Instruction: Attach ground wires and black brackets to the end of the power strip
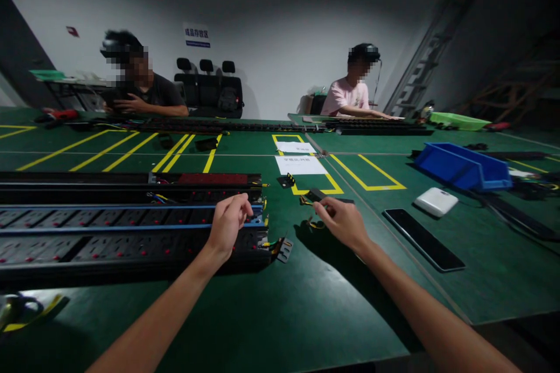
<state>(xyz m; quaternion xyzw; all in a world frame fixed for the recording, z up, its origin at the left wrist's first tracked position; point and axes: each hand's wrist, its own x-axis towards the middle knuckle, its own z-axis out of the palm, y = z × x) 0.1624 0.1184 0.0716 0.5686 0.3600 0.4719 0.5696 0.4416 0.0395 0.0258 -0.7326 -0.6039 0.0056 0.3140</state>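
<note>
My left hand (230,224) hovers over or rests on the right end of the power strips, its fingers curled together; what they grip, if anything, is hidden. Beneath it runs a blue-edged power strip (131,217), with a black power strip (144,247) nearer me. At that one's right end, wires lead to a small metal end plate (284,250). My right hand (343,222) is closed in a pinch, and a short yellowish wire (307,201) sticks out from its fingertips. Just behind these fingers lies a dark flat piece (321,193), partly covered.
Behind the strips lies a black housing with a dark red panel (214,179). A phone (422,239), a white case (436,201) and a blue bin (464,166) are on the right. Paper labels (301,165) lie mid-table. Two people (149,90) work across the table.
</note>
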